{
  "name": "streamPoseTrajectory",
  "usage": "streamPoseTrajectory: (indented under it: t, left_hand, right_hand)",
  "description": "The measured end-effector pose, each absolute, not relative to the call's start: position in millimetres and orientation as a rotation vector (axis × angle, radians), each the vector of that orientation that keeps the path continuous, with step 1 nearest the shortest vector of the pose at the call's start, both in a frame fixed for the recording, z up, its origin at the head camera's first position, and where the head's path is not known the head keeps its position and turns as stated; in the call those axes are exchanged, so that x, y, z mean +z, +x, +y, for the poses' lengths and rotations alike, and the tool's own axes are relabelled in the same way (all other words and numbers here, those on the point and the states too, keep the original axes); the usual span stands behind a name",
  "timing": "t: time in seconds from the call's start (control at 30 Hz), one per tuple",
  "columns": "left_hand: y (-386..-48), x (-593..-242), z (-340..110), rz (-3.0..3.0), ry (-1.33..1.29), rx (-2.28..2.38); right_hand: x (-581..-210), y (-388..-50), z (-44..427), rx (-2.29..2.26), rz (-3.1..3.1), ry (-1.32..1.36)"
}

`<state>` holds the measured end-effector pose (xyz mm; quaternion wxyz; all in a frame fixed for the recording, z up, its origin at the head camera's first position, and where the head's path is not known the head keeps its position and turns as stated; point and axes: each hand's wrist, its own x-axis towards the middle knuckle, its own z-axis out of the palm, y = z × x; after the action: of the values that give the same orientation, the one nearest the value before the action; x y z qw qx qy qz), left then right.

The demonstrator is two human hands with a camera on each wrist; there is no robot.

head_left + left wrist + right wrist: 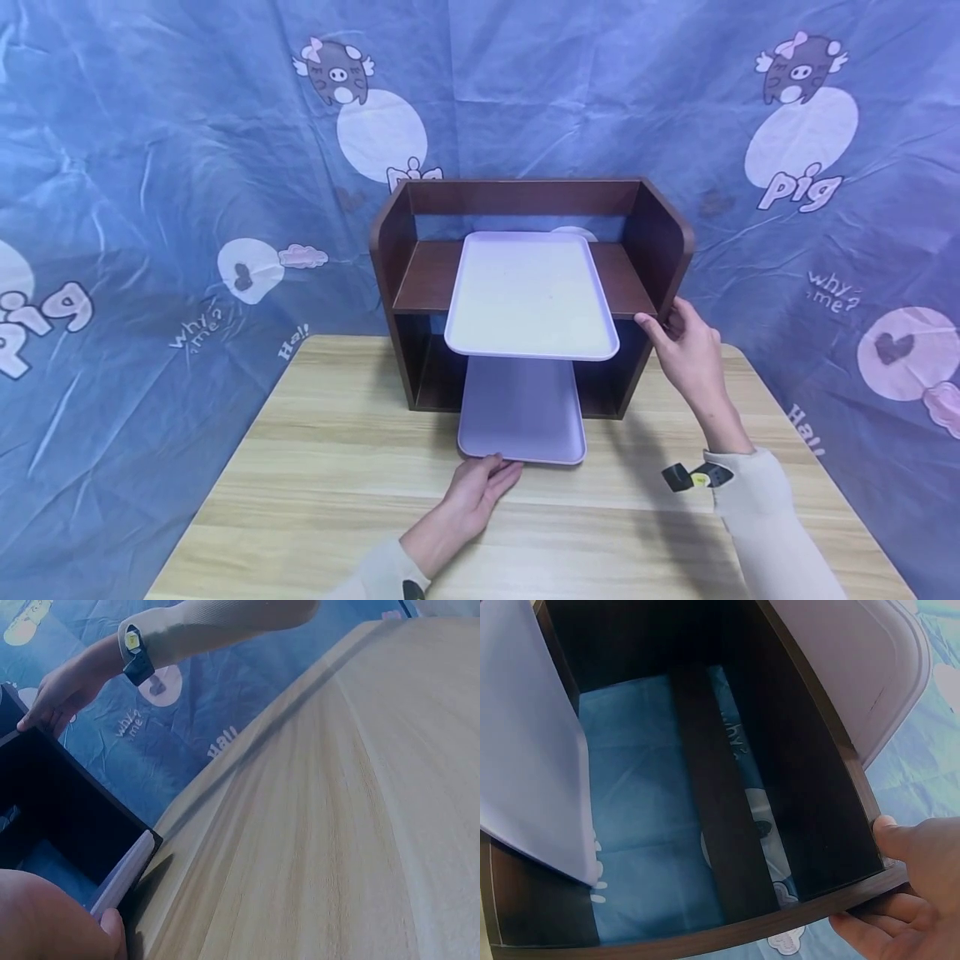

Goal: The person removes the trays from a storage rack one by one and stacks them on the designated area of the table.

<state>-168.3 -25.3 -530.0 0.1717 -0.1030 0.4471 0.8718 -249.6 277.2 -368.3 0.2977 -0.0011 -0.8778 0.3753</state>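
Note:
A dark brown two-tier desktop shelf [525,197] stands on the wooden table. One pale tray [532,296] lies on its upper board, sticking out past the front. In the lower compartment sits a second, lavender tray [522,408], its front part jutting over the table. My left hand [472,497] pinches that lower tray's front edge; the left wrist view shows the tray [124,874] between its thumb and fingers. My right hand [686,346] grips the shelf's right side panel at mid height, thumb at the front and fingers round the outer side, as the right wrist view [922,881] shows.
The light wood table [322,467] extends in front of the shelf and to both sides. A blue cloth [187,167] with cartoon pigs hangs behind and beside the table. Dark bands with small devices sit on both wrists, one being the right wristband [697,477].

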Motion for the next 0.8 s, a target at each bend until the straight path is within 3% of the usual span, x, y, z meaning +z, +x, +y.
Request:
streamPoseTrajectory:
  t: [0.8]
  left_hand:
    - [-170.6, -523.9, -22.6, 1.144, -0.363, 2.75]
  right_hand:
    - [-369.6, -249.4, 278.0, 1.02, -2.316, -0.006]
